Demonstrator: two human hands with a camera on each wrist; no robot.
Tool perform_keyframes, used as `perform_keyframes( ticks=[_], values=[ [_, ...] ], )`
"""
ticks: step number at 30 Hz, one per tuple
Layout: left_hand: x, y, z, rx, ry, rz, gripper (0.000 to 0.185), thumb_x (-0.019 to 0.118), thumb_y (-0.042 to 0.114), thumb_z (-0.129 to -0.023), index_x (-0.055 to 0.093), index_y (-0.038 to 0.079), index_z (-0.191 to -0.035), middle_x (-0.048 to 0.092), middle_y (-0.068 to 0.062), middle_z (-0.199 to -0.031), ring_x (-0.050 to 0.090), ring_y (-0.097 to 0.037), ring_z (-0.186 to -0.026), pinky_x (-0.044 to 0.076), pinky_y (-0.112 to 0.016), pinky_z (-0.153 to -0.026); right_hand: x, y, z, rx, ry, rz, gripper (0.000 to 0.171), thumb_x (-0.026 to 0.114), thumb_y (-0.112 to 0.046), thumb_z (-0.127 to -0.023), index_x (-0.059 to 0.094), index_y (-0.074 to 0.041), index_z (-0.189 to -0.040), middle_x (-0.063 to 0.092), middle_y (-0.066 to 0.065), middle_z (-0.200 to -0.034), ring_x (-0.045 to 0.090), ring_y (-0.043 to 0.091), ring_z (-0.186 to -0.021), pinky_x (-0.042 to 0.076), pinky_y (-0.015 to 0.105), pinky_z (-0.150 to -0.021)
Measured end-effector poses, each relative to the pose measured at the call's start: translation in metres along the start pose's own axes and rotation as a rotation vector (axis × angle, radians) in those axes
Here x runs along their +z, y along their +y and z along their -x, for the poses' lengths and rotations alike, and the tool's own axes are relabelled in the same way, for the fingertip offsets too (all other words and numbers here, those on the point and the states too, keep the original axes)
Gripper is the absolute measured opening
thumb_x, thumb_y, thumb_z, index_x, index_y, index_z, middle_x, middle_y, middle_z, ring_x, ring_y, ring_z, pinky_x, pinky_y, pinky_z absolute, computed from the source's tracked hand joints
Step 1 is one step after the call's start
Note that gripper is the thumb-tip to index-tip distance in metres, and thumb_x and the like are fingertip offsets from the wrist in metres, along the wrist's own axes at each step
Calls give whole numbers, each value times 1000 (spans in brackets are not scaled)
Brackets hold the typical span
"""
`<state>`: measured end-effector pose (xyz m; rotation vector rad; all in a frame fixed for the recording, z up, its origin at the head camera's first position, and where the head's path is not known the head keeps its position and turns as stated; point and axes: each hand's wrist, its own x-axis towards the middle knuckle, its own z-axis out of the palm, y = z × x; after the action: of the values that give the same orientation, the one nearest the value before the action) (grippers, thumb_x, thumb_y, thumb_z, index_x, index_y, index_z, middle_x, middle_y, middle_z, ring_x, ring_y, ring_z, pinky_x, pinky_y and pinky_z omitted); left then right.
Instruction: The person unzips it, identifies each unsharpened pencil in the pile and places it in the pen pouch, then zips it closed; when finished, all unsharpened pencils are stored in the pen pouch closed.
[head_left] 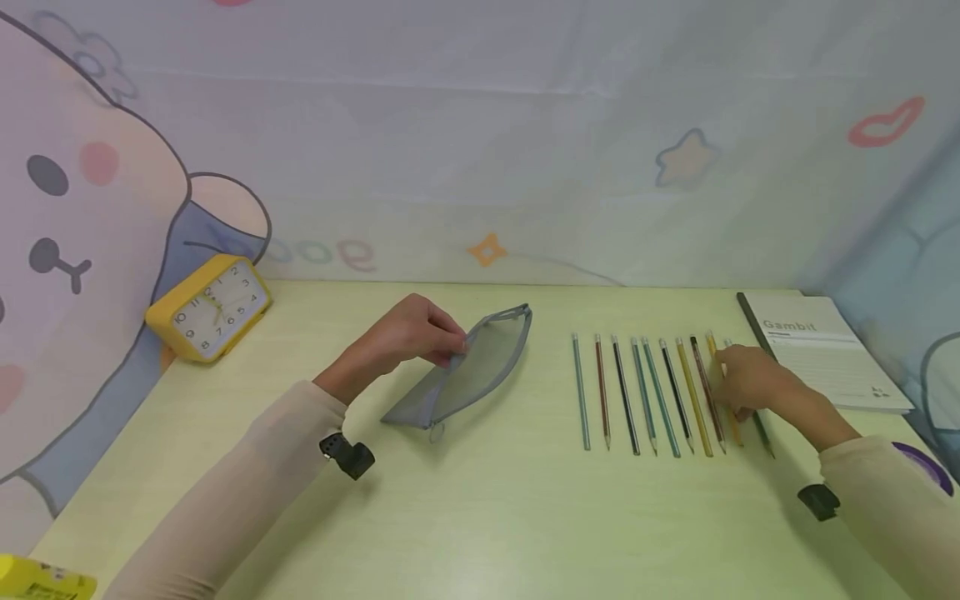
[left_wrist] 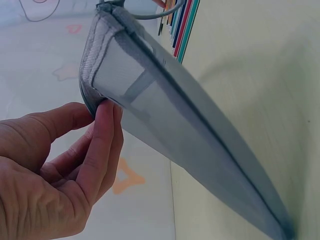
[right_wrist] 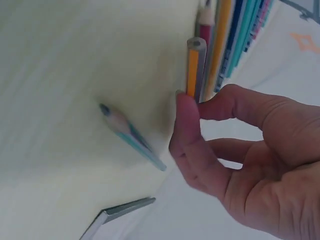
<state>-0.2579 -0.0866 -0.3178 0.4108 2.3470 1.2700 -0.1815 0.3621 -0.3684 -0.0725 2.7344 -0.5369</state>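
one grey pouch (head_left: 491,358) pinched in left hand (head_left: 422,331) | one yellow pencil (right_wrist: 193,72) pinched in right hand (head_left: 753,381) | whether lifted, unclear

Soft, even light, faint shadows on tbl (head_left: 480,525), R wrist view hazy w/ low contrast

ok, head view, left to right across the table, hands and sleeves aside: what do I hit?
Yellow object cut off by the frame edge → yellow clock → gray pouch → row of pencils → notebook.
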Motion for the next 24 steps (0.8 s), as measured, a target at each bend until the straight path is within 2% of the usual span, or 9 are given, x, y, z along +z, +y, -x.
perform_keyframes(
  ticks=[1, 2, 6, 12, 16, 21, 24],
  values=[
    [0, 0, 0, 0, -2, 3, 19, 73, 10, -91, 77, -1, -106, 76, -15, -108, 73, -12, -74, 64, -38, -85, -3, 0, 0, 3, 3, -25, 60, 59, 0, -90, 35, 29, -136, 66, 26, -82, 69, 19, -55, 57, 34, -58],
    [0, 0, 0, 1, -3, 5, 19, 73, 10, -91, 77, -1, -106, 76, -15, -107, 73, -12, -73, 64, -38, -85, -7, 0, 1, -1, 8, -45, 70, 61, -3, -91, 25, 29, -142, 66, 31, -90, 70, 20, -58, 59, 37, -61],
    [0, 0, 0, 7, -6, 14, 19, 73, 10, -91, 76, -2, -106, 76, -15, -105, 73, -13, -73, 64, -38, -85, -20, -4, 3, -50, 57, -88, 75, 59, -11, -96, 17, 25, -148, 56, 41, -117, 73, 22, -68, 60, 47, -74],
    [2, 2, -1, 17, -1, 16, 20, 73, 10, -90, 76, -2, -106, 77, -13, -103, 74, -12, -71, 64, -34, -82, -31, -26, 9, -104, 128, -208, 77, 59, -17, -101, 13, 12, -156, 54, 32, -122, 75, 23, -79, 61, 50, -83],
    [3, 0, -2, 14, 7, 26, 20, 73, 9, -90, 76, -2, -107, 77, -14, -103, 73, -12, -71, 64, -33, -81, -28, -53, 12, -158, 155, -365, 77, 59, -19, -102, 13, 3, -160, 53, 23, -122, 74, 19, -83, 62, 40, -84],
    [5, -1, -3, 12, 19, 42, 21, 73, 8, -90, 75, -3, -108, 76, -14, -102, 73, -11, -69, 64, -33, -80, -11, -94, 15, -257, 96, -573, 75, 60, -17, -101, 17, -2, -161, 52, 18, -119, 73, 15, -85, 62, 29, -83],
    [6, -1, -3, 9, 24, 46, 21, 72, 8, -90, 75, -3, -108, 76, -14, -103, 73, -11, -69, 64, -33, -80, 4, -119, 15, -312, 20, -677, 74, 62, -15, -100, 20, -2, -160, 52, 19, -119, 73, 20, -87, 62, 32, -86]
  ],
)
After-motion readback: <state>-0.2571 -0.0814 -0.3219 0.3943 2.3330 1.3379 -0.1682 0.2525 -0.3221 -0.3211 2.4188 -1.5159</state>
